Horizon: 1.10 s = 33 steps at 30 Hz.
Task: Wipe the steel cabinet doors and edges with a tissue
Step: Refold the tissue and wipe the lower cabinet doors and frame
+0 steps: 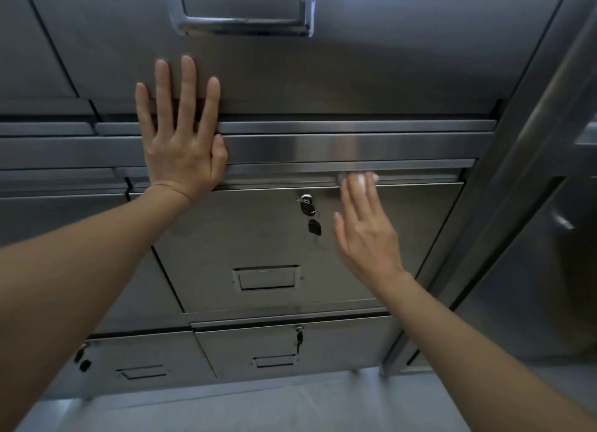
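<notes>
Hands: left flat, right presses tissue

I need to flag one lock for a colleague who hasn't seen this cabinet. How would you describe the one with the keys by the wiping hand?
Start at the large steel door in the middle of the cabinet. Just under its top edge, left of the right hand pressing the tissue, sits a lock with keys. Unlike the locks on the lower doors, a black fob dangles below it.
</notes>
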Tool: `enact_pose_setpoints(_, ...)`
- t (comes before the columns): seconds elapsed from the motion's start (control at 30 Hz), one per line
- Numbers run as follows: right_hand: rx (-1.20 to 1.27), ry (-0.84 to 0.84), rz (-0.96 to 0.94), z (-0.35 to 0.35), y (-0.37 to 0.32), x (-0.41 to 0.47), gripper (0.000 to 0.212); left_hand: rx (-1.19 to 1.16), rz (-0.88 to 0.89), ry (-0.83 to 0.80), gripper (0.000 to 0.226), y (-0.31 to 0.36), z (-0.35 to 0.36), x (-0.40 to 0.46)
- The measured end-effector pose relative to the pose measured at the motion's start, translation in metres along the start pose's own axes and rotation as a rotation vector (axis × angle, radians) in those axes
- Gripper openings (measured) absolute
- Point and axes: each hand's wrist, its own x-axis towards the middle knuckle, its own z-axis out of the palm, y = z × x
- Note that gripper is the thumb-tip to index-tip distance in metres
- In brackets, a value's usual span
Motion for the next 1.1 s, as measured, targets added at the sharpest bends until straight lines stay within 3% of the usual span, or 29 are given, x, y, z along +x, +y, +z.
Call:
enact_pose_setpoints(0.13, -0.038, -0.074, -0.081, 0.003, 0.026, -0.004, 0.056, -0.009, -0.001, 0.012, 0.061, 0.000, 0.000, -0.001)
enact_pose_setpoints(0.27, -0.010, -0.027, 0.136, -0.006, 0.044, -0.011, 0.059, -0.004, -0.012, 0.001, 0.061, -0.001, 0.000, -0.002)
enact_pose_setpoints(0.37, 0.056, -0.042, 0.028, -0.002, 0.010, -0.002, 0.060, -0.001, 0.005, -0.003, 0.061, -0.001, -0.001, -0.001)
enact_pose_setpoints(0.47, 0.037, -0.052, -0.037, -0.003, 0.030, -0.005, 0.057, -0.009, 0.006, -0.001, 0.061, 0.001, 0.000, -0.001)
enact_pose_setpoints(0.63, 0.036, -0.018, 0.246, -0.015, 0.073, -0.018, 0.058, -0.011, -0.015, -0.001, 0.061, 0.000, 0.001, -0.003)
enact_pose_setpoints(0.77, 0.091, -0.070, 0.033, -0.004, 0.024, -0.005, 0.060, -0.014, -0.007, -0.011, 0.060, -0.001, -0.002, -0.002)
enact_pose_setpoints(0.83, 0.053, -0.053, -0.048, -0.003, 0.037, -0.004, 0.055, -0.020, -0.013, -0.024, 0.060, 0.000, -0.002, -0.002)
enact_pose_setpoints(0.9, 0.013, 0.010, 0.041, -0.004, 0.070, -0.013, 0.051, -0.015, -0.025, -0.027, 0.060, 0.000, -0.002, -0.003)
enact_pose_setpoints(1.0, 0.047, 0.032, 0.352, -0.012, 0.109, -0.024, 0.053, -0.013, -0.020, -0.012, 0.060, 0.001, -0.001, -0.001)
enact_pose_setpoints(1.1, 0.103, 0.086, 0.335, -0.006, 0.072, -0.013, 0.057, -0.001, -0.011, -0.009, 0.060, 0.000, 0.000, -0.001)
